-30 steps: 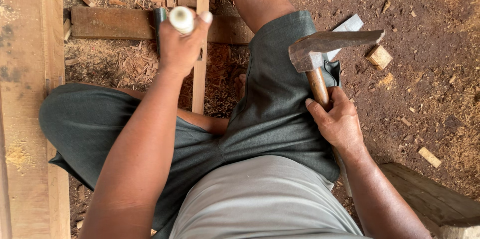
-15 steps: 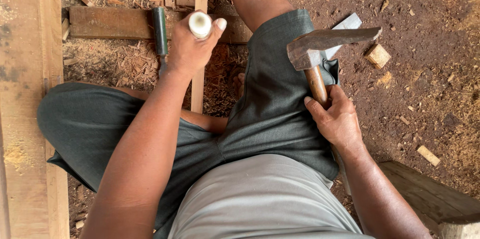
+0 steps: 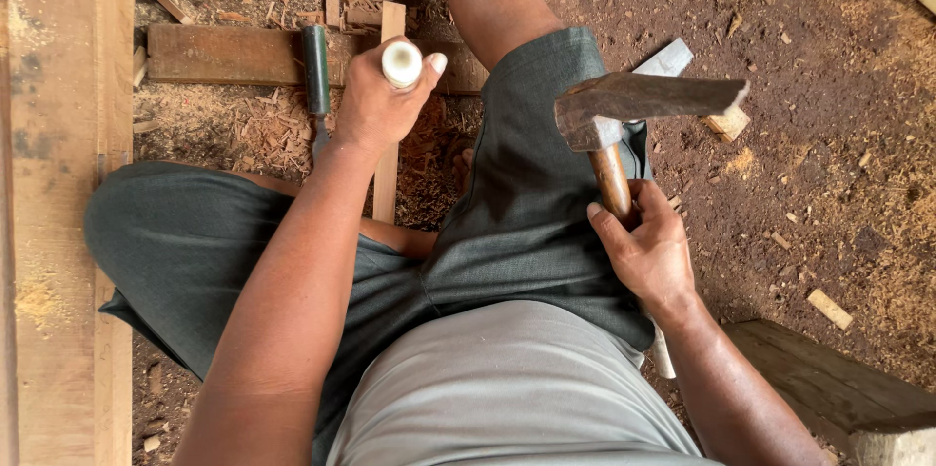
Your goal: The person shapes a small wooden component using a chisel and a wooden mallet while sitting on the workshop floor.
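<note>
My left hand is closed around a chisel whose round white handle end points up at me. It is held upright over a narrow wooden strip that lies lengthwise across a darker plank. My right hand grips the brown wooden shaft of a hammer, its rusty metal head raised above my right thigh. A second chisel with a dark green handle lies on the plank just left of my left hand.
I sit on the dirt floor in grey shorts, legs spread. A wide pale board runs along the left edge. Wood shavings and small offcuts litter the ground. A wooden block sits at lower right.
My left hand has shifted right with the white-handled chisel, uncovering the green-handled chisel on the plank. The hammer and right hand have barely moved.
</note>
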